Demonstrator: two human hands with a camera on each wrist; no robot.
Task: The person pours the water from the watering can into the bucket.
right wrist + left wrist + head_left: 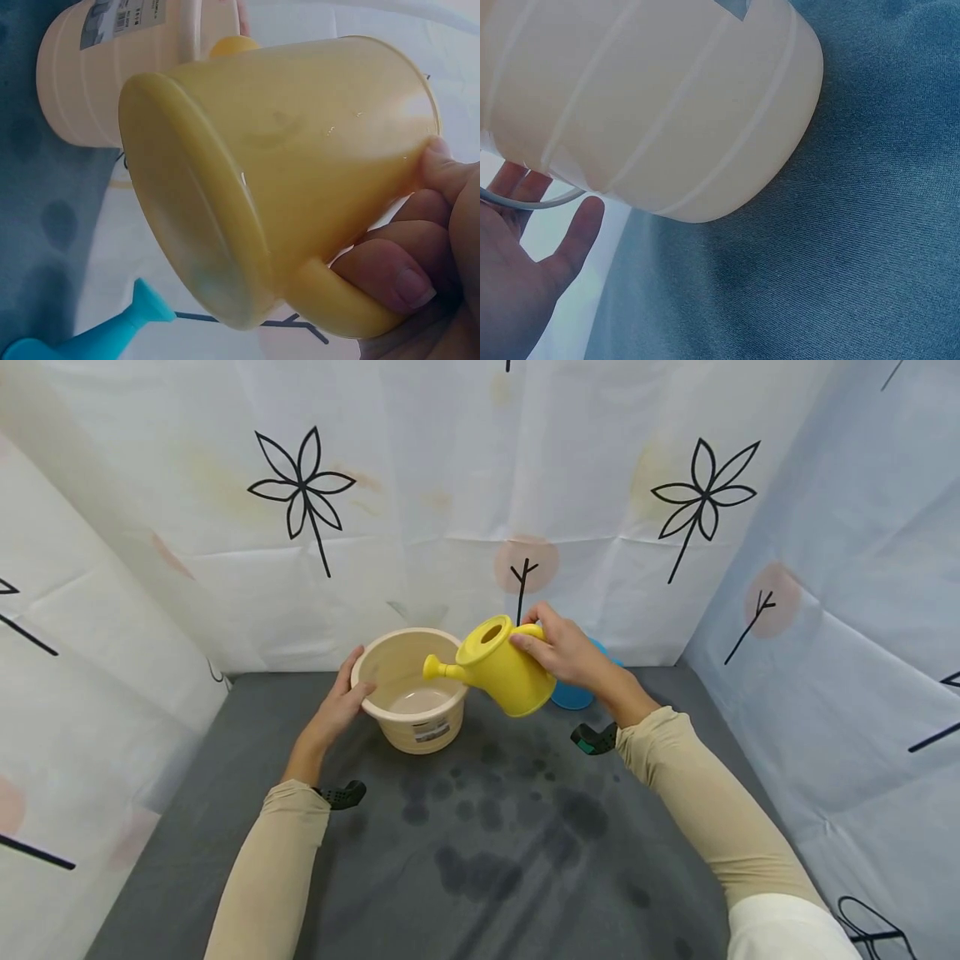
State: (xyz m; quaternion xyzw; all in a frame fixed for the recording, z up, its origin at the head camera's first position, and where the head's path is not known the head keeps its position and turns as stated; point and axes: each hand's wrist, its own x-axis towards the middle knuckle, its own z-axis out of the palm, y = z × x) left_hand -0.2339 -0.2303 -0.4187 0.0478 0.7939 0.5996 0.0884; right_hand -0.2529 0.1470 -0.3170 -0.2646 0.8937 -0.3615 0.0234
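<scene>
A cream plastic bucket [423, 706] with a label stands on the dark cloth. My left hand [347, 702] holds it at its left rim, thumb towards the near side. In the left wrist view the thumb of this hand [532, 255] lies beside the bucket wall [667, 112], and the other fingers are partly hidden behind the rim. Fingers of my right hand [562, 647] grip the handle of a yellow watering can [517, 681]. This can is off the table, tilted left, its spout over the bucket's opening. No stream of water is visible.
Behind the right hand stands a blue object [572, 697]; the right wrist view shows its blue spout [112, 330]. Dark wet spots [487, 872] mark the grey table cloth [405, 910]. White patterned sheets [442, 485] enclose the back and sides.
</scene>
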